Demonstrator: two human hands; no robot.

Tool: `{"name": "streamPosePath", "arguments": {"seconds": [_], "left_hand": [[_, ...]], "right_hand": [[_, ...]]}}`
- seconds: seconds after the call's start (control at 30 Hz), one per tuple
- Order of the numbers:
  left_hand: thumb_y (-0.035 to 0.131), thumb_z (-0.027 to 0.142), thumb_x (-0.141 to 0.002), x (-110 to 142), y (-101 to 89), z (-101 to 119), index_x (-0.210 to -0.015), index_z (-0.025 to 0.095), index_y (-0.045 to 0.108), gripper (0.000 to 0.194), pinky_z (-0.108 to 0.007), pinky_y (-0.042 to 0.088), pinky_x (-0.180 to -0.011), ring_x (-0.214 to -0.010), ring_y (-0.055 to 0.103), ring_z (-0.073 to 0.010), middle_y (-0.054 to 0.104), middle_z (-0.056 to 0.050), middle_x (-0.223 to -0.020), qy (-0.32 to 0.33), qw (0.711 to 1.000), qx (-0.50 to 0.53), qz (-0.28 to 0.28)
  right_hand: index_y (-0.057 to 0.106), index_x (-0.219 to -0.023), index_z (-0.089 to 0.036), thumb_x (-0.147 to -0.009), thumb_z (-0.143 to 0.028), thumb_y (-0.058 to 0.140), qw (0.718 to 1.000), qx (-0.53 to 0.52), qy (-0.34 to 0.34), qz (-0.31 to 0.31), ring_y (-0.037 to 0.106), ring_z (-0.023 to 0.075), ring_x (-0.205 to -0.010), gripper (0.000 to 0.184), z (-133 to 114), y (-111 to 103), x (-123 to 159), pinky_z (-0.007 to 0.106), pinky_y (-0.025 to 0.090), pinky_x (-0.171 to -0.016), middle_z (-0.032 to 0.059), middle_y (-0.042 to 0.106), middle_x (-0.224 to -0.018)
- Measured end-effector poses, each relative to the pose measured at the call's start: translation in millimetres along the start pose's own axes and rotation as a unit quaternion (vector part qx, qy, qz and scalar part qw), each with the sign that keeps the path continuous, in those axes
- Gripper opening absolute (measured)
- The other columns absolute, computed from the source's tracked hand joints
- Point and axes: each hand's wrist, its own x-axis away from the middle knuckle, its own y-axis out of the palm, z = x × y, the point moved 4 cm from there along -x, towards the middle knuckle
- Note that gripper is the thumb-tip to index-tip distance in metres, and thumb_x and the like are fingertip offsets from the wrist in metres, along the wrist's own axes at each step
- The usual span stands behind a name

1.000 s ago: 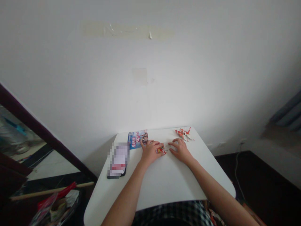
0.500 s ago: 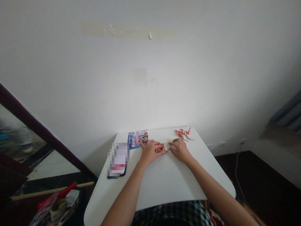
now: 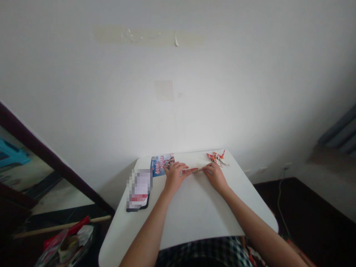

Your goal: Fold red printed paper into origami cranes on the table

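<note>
A narrow folded piece of printed paper (image 3: 190, 171), red with some pale parts, spans the gap between my hands just above or on the white table (image 3: 200, 207). My left hand (image 3: 175, 175) grips its left end, the thumb along the near side and the other fingers over the far side. At the right end, my right hand (image 3: 216, 176) pinches the tip between thumb and fingers. Beyond the right hand lie red-and-white folded paper figures (image 3: 217, 158), pointed like origami cranes. A blue printed sheet (image 3: 158, 166) rests flat beside my left hand, partly covered by its fingers.
A phone (image 3: 139, 190) with a blurred-out screen lies at the table's left side. The wall (image 3: 178, 122) rises behind the table's far edge. On the floor at left are a wooden stick (image 3: 100, 218) and a bag of odds and ends (image 3: 68, 246). A cable (image 3: 280, 204) hangs at right.
The paper between my hands now shows as a thinner strip, its printed face tilted or folded over. My left fingers have shifted slightly and my right hand has closed on the tip.
</note>
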Motion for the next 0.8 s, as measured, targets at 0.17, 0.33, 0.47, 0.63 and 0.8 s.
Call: {"name": "streamPosePath", "arguments": {"seconds": [0.17, 0.33, 0.47, 0.63, 0.8], "left_hand": [[0.071, 0.030, -0.088, -3, -8.1, -8, -0.098, 0.027, 0.077, 0.012, -0.066, 0.017, -0.122, -0.128, 0.058, -0.0284, 0.073, -0.006, -0.125, -0.045, 0.998, -0.010, 0.049], [0.074, 0.029, -0.084, -1, -7.0, -8, -0.082, 0.024, 0.074, 0.005, -0.071, 0.017, -0.119, -0.127, 0.056, -0.0295, 0.073, -0.006, -0.121, -0.070, 0.997, -0.031, 0.032], [0.075, 0.030, -0.082, 1, -2.9, -8, -0.090, 0.026, 0.075, 0.008, -0.071, 0.020, -0.119, -0.129, 0.053, -0.0303, 0.071, -0.005, -0.124, -0.073, 0.995, -0.070, 0.010], [0.074, 0.031, -0.084, 2, 4.6, -10, -0.120, 0.036, 0.072, 0.037, -0.076, 0.018, -0.116, -0.139, 0.045, -0.0343, 0.066, -0.005, -0.137, -0.057, 0.995, -0.074, -0.030], [0.064, 0.027, -0.091, 3, 11.2, -7, -0.130, 0.047, 0.066, 0.044, -0.078, 0.016, -0.115, -0.147, 0.037, -0.0359, 0.058, 0.003, -0.150, -0.005, 0.992, -0.066, -0.109]], "right_hand": [[0.078, -0.105, -0.023, -0.096, -0.028, 0.057, 1.000, -0.024, 0.003, -0.001, 0.062, 0.0241, -0.097, 0.024, 1, -3, -3, 0.038, 0.050, -0.091, 0.0085, 0.071, -0.095], [0.075, -0.110, -0.022, -0.093, -0.025, 0.059, 1.000, -0.026, 0.015, 0.004, 0.061, 0.0247, -0.099, 0.023, -1, -3, -2, 0.038, 0.048, -0.094, 0.0067, 0.072, -0.092], [0.074, -0.110, -0.024, -0.094, -0.023, 0.059, 0.999, 0.030, 0.003, -0.016, 0.059, 0.0247, -0.100, 0.023, -6, 0, 0, 0.039, 0.046, -0.095, 0.0066, 0.071, -0.094], [0.077, -0.105, -0.026, -0.097, -0.022, 0.055, 0.996, 0.084, -0.004, -0.043, 0.057, 0.0254, -0.104, 0.023, -12, 0, 1, 0.039, 0.045, -0.096, 0.0083, 0.069, -0.098], [0.079, -0.103, -0.029, -0.095, -0.020, 0.059, 0.995, 0.093, 0.004, -0.044, 0.055, 0.0259, -0.108, 0.023, -13, 0, 1, 0.040, 0.045, -0.097, 0.0083, 0.066, -0.102]]}}
